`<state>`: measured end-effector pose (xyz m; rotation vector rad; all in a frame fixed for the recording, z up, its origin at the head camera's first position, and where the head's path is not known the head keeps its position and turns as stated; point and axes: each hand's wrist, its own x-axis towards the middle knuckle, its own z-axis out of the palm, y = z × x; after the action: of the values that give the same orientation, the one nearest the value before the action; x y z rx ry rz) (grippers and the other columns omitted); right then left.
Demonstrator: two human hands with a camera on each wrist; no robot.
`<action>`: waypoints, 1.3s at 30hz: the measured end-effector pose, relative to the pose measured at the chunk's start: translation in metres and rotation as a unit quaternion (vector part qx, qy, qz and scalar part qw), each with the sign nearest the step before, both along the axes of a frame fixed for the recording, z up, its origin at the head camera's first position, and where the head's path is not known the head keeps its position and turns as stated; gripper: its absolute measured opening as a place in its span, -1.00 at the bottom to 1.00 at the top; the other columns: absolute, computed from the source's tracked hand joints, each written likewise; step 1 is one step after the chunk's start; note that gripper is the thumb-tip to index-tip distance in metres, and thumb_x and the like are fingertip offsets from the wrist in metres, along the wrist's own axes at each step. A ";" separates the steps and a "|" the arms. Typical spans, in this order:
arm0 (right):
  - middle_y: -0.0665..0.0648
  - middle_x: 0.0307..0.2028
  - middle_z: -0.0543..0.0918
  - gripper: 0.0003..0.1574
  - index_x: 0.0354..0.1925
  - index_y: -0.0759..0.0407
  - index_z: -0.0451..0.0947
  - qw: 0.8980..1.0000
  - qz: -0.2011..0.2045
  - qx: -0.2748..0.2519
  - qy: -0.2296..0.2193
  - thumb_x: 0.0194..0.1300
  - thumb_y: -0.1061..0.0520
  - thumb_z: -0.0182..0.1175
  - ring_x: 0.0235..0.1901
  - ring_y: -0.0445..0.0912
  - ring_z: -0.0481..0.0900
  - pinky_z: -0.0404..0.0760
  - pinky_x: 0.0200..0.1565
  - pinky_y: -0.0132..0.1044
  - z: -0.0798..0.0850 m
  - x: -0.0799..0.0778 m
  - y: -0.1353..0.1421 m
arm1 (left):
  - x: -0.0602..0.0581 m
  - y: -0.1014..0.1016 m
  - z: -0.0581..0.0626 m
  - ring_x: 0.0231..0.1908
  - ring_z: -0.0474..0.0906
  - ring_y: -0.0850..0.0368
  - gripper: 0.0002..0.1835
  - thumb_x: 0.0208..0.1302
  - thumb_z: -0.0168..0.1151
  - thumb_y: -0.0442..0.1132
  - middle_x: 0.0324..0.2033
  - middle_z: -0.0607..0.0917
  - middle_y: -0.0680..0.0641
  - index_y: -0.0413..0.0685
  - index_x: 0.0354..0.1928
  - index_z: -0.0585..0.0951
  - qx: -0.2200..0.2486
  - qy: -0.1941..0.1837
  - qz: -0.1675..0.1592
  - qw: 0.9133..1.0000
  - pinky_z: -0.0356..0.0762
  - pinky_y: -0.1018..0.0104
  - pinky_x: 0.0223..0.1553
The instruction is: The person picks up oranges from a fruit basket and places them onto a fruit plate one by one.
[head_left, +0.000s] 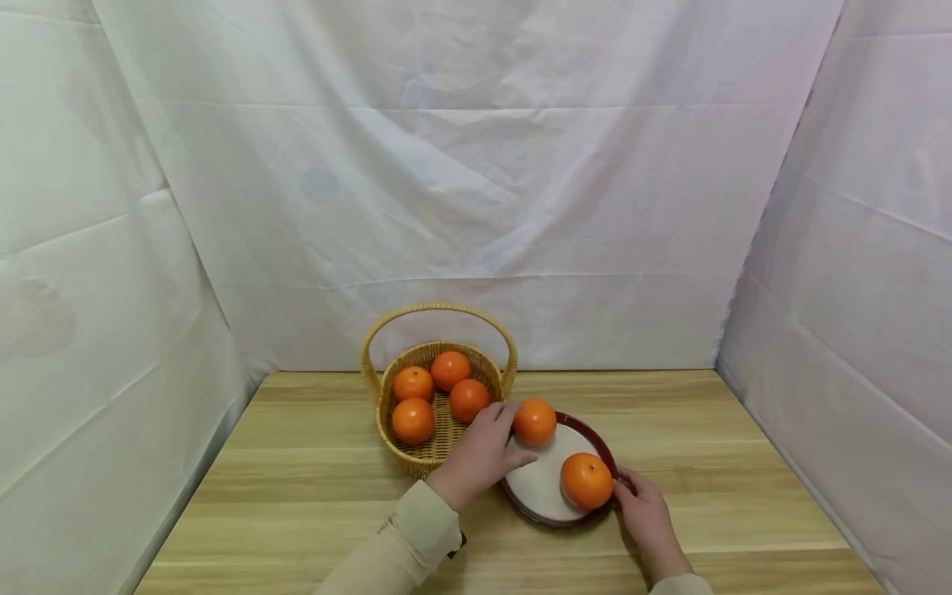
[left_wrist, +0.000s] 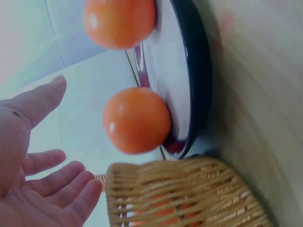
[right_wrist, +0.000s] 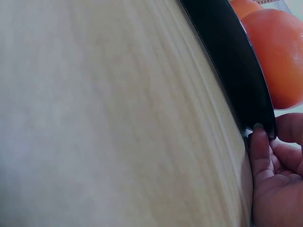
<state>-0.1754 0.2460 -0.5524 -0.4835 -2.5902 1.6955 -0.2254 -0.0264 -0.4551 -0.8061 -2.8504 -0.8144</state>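
A round plate [head_left: 531, 489] with a white inside and dark red rim bears two oranges. The far orange [head_left: 535, 421] sits by the plate's left rim, the near orange [head_left: 587, 481] towards its right side. My right hand [head_left: 645, 508] pinches the plate's right rim; in the right wrist view, the thumb lies over the rim [right_wrist: 236, 71] and a finger is below it. My left hand [head_left: 483, 454] hovers between the basket [head_left: 446, 442] and the plate. Its fingers are extended and apart from the far orange [left_wrist: 137, 120] in the left wrist view, holding nothing.
The woven basket has a tall arched handle [head_left: 439, 307] and holds several oranges [head_left: 412, 420]. It stands just left of the plate on a wood-grain table [head_left: 297, 496]. White cloth [head_left: 476, 165] hangs behind the table and on both sides.
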 end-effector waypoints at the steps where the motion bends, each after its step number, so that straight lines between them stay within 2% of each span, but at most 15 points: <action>1: 0.46 0.20 0.55 -0.47 0.34 0.45 0.38 1.000 0.000 -0.001 0.000 0.55 0.18 -0.02 0.18 0.15 0.55 0.67 0.03 -0.25 0.000 0.000 0.000 | -0.001 -0.001 0.000 0.21 0.52 0.00 -0.18 0.26 0.39 0.15 0.23 0.55 -0.14 -0.14 0.43 0.37 0.000 0.004 -0.002 1.000 0.55 0.11 0.23; 8: 0.45 0.18 0.56 -0.47 0.35 0.46 0.37 1.000 0.000 -0.005 -0.001 0.55 0.19 -0.03 0.16 0.13 0.55 0.63 -0.05 -0.38 -0.001 0.000 0.000 | -0.007 -0.008 0.007 0.19 0.52 0.01 -0.18 0.29 0.34 0.18 0.24 0.53 -0.15 -0.13 0.44 0.35 -0.017 0.006 -0.002 1.000 0.57 0.12 0.21; 17: 0.43 0.21 0.55 -0.46 0.36 0.43 0.37 1.000 -0.001 -0.002 -0.012 0.56 0.16 -0.02 0.20 0.15 0.53 0.66 0.08 -0.16 -0.001 0.000 0.000 | -0.013 -0.017 0.022 0.28 0.46 -0.09 -0.12 0.29 0.36 0.15 0.33 0.46 -0.21 -0.16 0.49 0.29 -0.029 -0.037 0.017 0.999 0.54 0.05 0.24; 20: 0.41 0.21 0.55 -0.46 0.36 0.41 0.38 1.000 -0.001 0.006 -0.011 0.56 0.14 -0.01 0.21 0.14 0.52 0.65 0.10 -0.14 0.000 0.000 0.000 | -0.016 -0.021 0.027 0.33 0.41 -0.12 -0.11 0.29 0.36 0.14 0.36 0.44 -0.23 -0.17 0.50 0.28 -0.032 -0.041 0.022 0.998 0.51 0.02 0.27; 26: 0.41 0.18 0.57 -0.48 0.33 0.43 0.41 1.000 0.001 0.006 0.001 0.55 0.16 0.00 0.14 0.09 0.56 0.64 0.01 -0.28 0.000 0.000 -0.002 | -0.026 -0.031 0.037 0.30 0.45 -0.11 -0.13 0.28 0.38 0.14 0.34 0.45 -0.23 -0.17 0.47 0.31 -0.057 -0.025 0.028 0.998 0.53 0.03 0.26; 33: 0.42 0.22 0.55 -0.47 0.36 0.39 0.38 1.000 0.002 -0.002 -0.009 0.56 0.16 -0.04 0.15 0.11 0.56 0.67 0.05 -0.15 -0.001 -0.001 -0.001 | -0.042 -0.043 0.045 0.23 0.52 -0.12 -0.16 0.27 0.37 0.15 0.31 0.48 -0.25 -0.18 0.43 0.36 -0.085 -0.002 0.040 0.996 0.61 0.07 0.15; 39: 0.40 0.16 0.58 -0.48 0.34 0.41 0.39 1.000 0.000 -0.002 -0.005 0.55 0.16 -0.01 0.05 0.03 0.60 0.65 -0.08 -0.32 -0.001 0.000 0.001 | -0.056 -0.049 0.046 0.18 0.57 -0.09 -0.22 0.29 0.37 0.12 0.31 0.49 -0.24 -0.17 0.40 0.39 -0.105 -0.007 0.037 0.994 0.62 0.09 0.12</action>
<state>-0.1753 0.2472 -0.5533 -0.4933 -2.5951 1.7025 -0.2813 -0.0751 -0.4096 -0.7113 -2.9941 -0.5179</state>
